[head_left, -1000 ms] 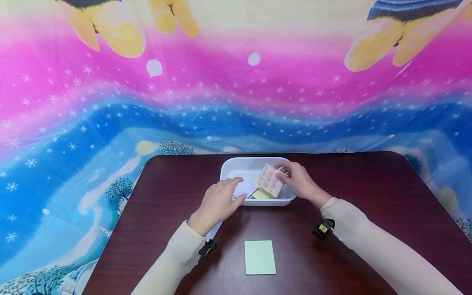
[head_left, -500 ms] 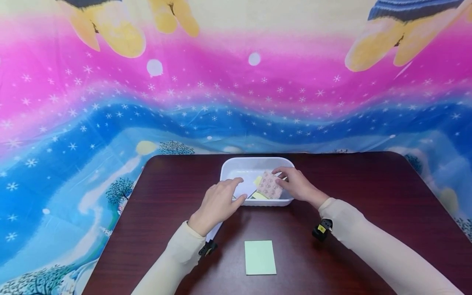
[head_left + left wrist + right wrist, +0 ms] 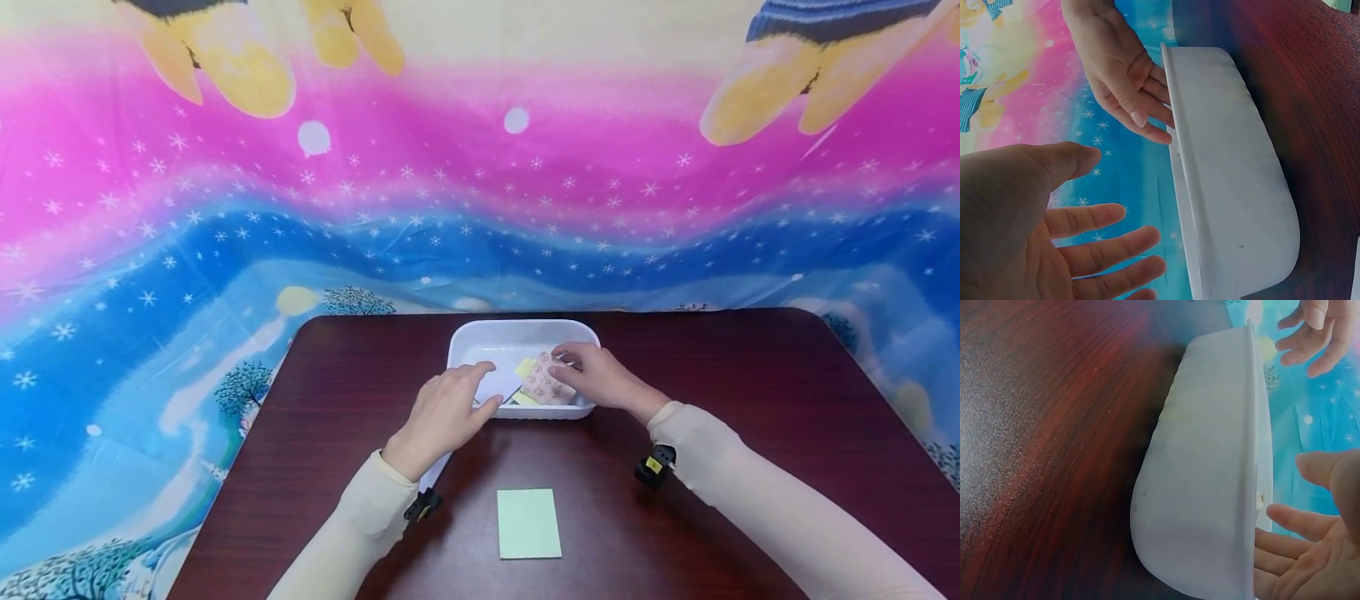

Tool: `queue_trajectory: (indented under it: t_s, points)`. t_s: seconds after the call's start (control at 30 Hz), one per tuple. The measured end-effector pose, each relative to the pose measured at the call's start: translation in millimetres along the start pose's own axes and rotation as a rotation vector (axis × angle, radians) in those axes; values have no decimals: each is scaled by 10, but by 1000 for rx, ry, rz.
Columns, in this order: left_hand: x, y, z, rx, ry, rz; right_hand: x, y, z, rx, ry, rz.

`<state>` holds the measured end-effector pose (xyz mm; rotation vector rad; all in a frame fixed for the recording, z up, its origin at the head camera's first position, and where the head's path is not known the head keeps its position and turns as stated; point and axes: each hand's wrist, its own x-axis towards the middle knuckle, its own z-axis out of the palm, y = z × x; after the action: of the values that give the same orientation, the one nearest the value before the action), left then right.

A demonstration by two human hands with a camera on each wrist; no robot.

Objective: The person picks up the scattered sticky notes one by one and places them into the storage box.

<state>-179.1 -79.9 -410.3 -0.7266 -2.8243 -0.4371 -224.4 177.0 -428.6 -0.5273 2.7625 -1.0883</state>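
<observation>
A pink patterned square of note paper (image 3: 543, 382) lies in the right part of the white plastic tray (image 3: 517, 412), over some yellow note paper (image 3: 524, 367). My right hand (image 3: 603, 377) reaches over the tray's right rim, its fingertips overlapping the pink square in the head view. In the right wrist view the thumb stands apart from the fingers (image 3: 1300, 520), which dip behind the rim. My left hand (image 3: 444, 412) hovers at the front left rim with fingers spread and nothing in it. White paper (image 3: 498, 383) lies beside its fingertips inside the tray.
A pale green square note pad (image 3: 528, 523) lies on the dark wooden table (image 3: 637, 542) in front of the tray. Partly hidden by the left wrist is a white object (image 3: 435, 472). Behind the table hangs a printed cloth (image 3: 480, 192).
The pink patterned square has gone from raised and tilted in my right fingers to lying low in the tray. My right fingers have loosened from it. The left hand keeps its place.
</observation>
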Motion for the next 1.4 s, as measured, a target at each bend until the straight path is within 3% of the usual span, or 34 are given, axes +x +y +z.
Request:
queue_trajectory:
  t_s: [0.27, 0.57, 1.03, 1.4]
  points:
    - [2, 8, -3, -9, -3, -2, -7, -2, 3, -32, -3, -6]
    - [-5, 12, -5, -16, -20, -11, -27, -13, 20, 12, -27, -17]
    - [-16, 24, 19, -18, -10, -1, -69, -63, 10, 28, 33, -9]
    - [-52, 79, 22, -16, -14, 36, -167, -172, 4, -10, 70, -84]
